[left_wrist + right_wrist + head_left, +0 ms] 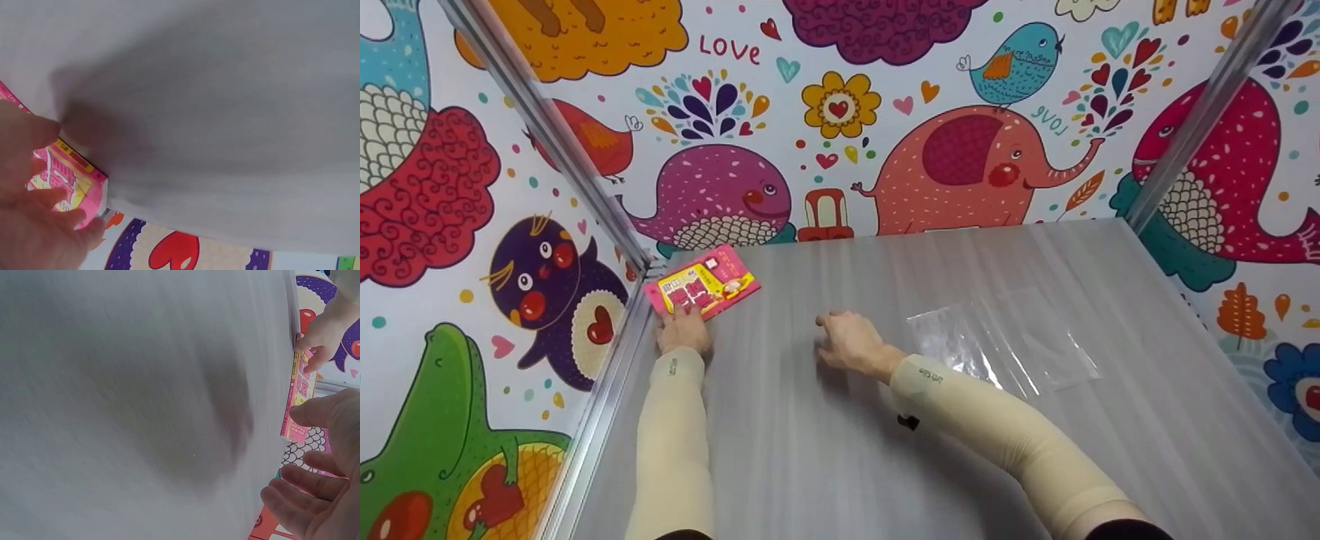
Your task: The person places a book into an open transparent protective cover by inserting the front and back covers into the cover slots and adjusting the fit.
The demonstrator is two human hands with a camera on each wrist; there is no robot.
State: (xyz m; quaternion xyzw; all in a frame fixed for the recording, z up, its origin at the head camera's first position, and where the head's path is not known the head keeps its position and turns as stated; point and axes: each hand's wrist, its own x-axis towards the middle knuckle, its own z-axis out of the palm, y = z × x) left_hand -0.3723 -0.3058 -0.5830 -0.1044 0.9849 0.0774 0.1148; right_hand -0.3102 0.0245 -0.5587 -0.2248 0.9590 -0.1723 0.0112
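Note:
A flat pink and yellow printed box (733,268) lies in the table's back left corner. My left hand (684,331) touches its near side, fingers spread over the printed face. In the left wrist view, the left hand (34,197) covers part of the box (93,185), with the thumb by its edge. My right hand (851,343) hovers over the middle of the table, holding nothing. Its fingers are loosely bent and apart in the right wrist view, where the right hand (332,472) appears well in front of the box (294,396).
A clear plastic bag (982,341) lies flat on the grey table (780,450), right of my right hand. Metal frame posts and a rail (585,450) edge the table. Walls printed with cartoon animals (960,165) stand close behind and at both sides.

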